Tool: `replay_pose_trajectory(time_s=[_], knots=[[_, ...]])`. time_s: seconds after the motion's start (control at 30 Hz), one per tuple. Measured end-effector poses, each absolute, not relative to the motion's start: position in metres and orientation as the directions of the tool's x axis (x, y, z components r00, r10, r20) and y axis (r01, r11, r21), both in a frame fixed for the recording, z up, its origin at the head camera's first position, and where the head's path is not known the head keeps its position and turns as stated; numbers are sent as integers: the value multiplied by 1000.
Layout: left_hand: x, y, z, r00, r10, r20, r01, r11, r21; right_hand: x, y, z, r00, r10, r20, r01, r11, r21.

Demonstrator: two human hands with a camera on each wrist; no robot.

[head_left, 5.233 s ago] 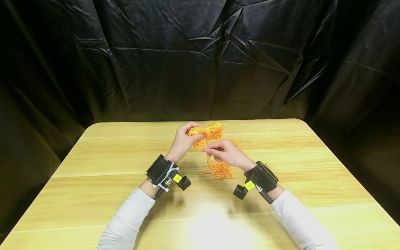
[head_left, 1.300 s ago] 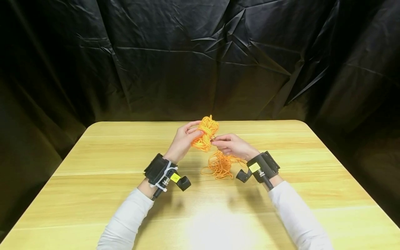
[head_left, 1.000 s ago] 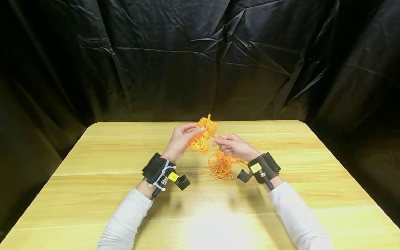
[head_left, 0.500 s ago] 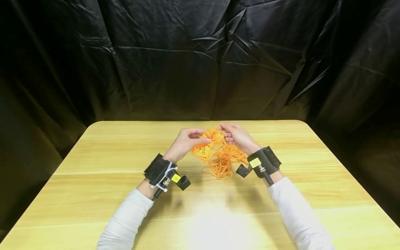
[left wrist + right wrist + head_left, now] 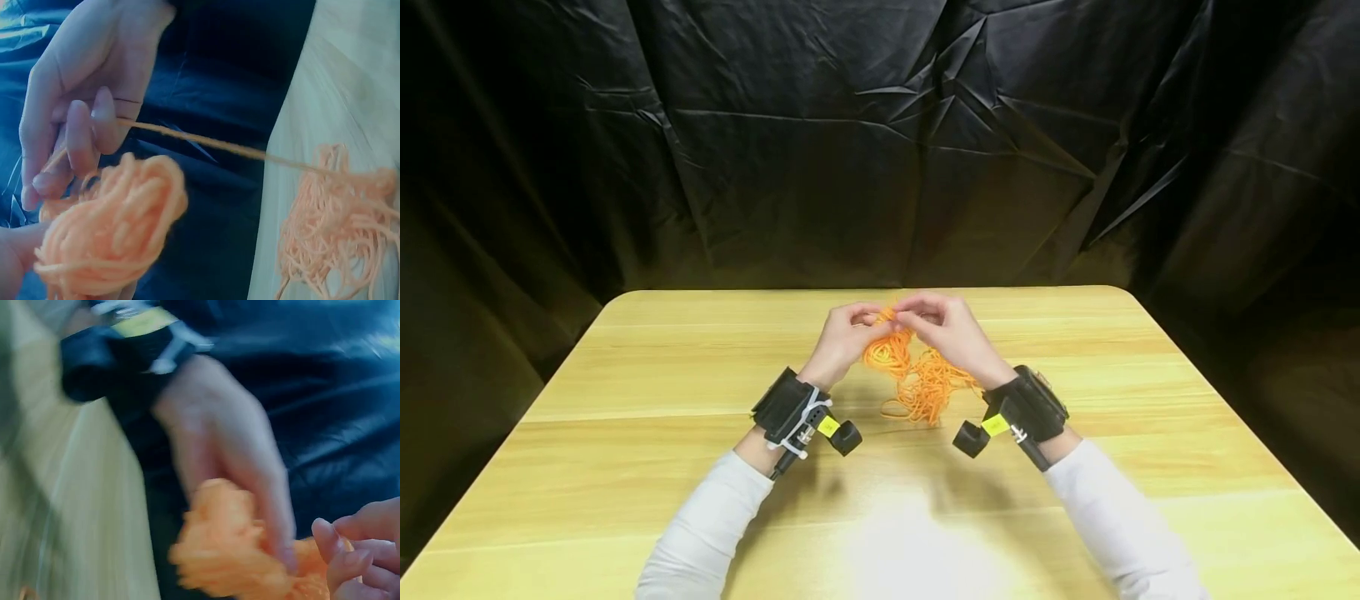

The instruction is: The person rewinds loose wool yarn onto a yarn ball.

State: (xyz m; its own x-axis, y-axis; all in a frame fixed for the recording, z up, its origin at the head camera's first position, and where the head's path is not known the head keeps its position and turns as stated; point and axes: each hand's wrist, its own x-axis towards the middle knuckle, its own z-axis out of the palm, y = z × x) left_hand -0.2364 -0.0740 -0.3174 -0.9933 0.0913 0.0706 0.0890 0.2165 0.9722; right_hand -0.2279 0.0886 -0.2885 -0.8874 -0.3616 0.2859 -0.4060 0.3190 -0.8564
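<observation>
Nearest you: the pile (image 5: 925, 396) on the table (image 5: 700, 375), slack orange loops, tangled. Just beyond: the bundle (image 5: 887, 354), held above the table in your left hand (image 5: 838, 342), thumb and fingers pinched narrow on it. Your right hand (image 5: 953, 333) is close beside, fingers curled round a strand (image 5: 206, 142) that runs taut to the pile. Handling, judged: light, soft, limp, hardly fragile; outer loops could slide under a loose grip. Best hold: the bundle's middle, across all turns. Far: black curtain (image 5: 812, 192).
</observation>
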Motion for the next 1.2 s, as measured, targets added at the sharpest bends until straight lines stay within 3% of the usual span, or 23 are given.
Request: replay_pose_trajectory(time_s=[0.13,0.3,0.43,0.57,0.7,0.93,1.13,1.2], knots=[[-238,-72,-318,-998,26,60,64,144,988,-218,82,-296,-873,-331,358,-464,337,-819],[-240,-72,-316,-997,-63,38,41,-54,998,-206,80,-305,-883,-287,371,-455,337,-824],[-241,-74,-311,-997,-68,-26,-15,-163,987,-199,81,-314,-861,-352,367,-479,318,-818],[-242,-77,-308,-998,5,-60,-59,-280,958,-199,84,-324,-845,-442,302,-452,286,-845],[-243,-79,-307,-994,101,-42,-76,-364,928,-208,87,-339,-843,-505,188,-362,273,-891],[-239,-79,-311,-984,169,-52,-110,-355,928,-226,91,-358,-791,-612,21,-186,208,-960],[-235,-80,-309,-981,173,-85,-132,-284,950,-246,96,-363,-754,-650,-97,144,-18,-989],[-234,-80,-309,-977,183,-105,-147,-235,961,-254,99,-363,-762,-641,-91,196,-95,-976]])
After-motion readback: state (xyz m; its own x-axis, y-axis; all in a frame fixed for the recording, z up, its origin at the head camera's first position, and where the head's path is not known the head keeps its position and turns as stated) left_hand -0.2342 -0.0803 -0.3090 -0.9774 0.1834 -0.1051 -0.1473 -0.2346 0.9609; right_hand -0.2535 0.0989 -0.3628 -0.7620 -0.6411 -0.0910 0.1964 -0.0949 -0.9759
